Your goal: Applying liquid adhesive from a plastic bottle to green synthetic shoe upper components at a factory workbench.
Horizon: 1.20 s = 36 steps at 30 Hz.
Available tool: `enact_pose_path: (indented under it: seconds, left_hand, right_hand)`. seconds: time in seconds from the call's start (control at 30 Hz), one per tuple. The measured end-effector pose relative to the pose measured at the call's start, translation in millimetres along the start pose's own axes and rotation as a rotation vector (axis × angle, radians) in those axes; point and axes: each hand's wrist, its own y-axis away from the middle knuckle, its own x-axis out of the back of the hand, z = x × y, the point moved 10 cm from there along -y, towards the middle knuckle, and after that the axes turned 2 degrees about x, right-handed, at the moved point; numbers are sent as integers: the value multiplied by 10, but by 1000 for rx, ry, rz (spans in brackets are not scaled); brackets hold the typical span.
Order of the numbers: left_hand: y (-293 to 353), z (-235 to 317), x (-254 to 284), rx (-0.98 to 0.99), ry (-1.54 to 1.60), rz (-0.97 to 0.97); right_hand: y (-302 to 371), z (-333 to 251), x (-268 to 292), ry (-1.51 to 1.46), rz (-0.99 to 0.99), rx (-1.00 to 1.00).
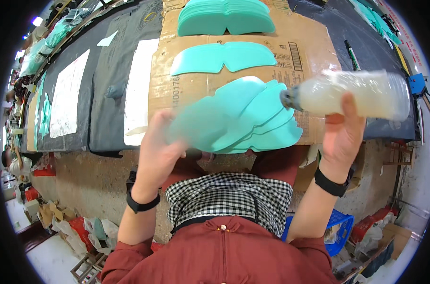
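Note:
My left hand (157, 151) holds a fanned stack of teal foam pieces (238, 118) by its left end, above the near edge of the cardboard sheet (196, 83). My right hand (342, 135) grips a clear plastic squeeze bottle (352, 94) of whitish liquid. The bottle lies sideways, and its dark nozzle touches the right edge of the teal stack. One single teal piece (222, 57) lies flat on the cardboard beyond the stack. A taller pile of teal pieces (224, 18) sits at the far edge.
Dark mats (108, 90) with white sheets (70, 94) cover the table to the left. A green marker (352, 54) lies on the dark surface at right. A blue crate (338, 232) and scrap boxes (82, 232) sit on the floor below.

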Motion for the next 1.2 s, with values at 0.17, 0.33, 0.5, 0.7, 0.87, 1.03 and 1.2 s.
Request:
enact_pose_path:
  seconds: [0.17,0.33,0.5,0.7,0.87,1.03,1.2]
  left_hand:
    - [190,-40,-134,127,282,-50]
    - [230,-210,-368,221,210,-175]
    - [260,-219,-175,191,118,-73]
    - [220,-363,-138,161,211,-79]
    - [271,-322,-59,177,167,-21]
    - [295,-476,-16,183,218,-43]
    - [192,-805,108,92,78,-52]
  right_hand:
    - [67,-59,-739,363,-231,210]
    - [227,72,-1043,367,-335,186]
    - [188,100,-875,552,-224,248]
    - [663,123,-1311,501,-334,156]
    - [743,146,-1391,569,-525,260]
    - [93,50,-536,477,-179,176]
    - [352,-3,-675,544,-98,203]
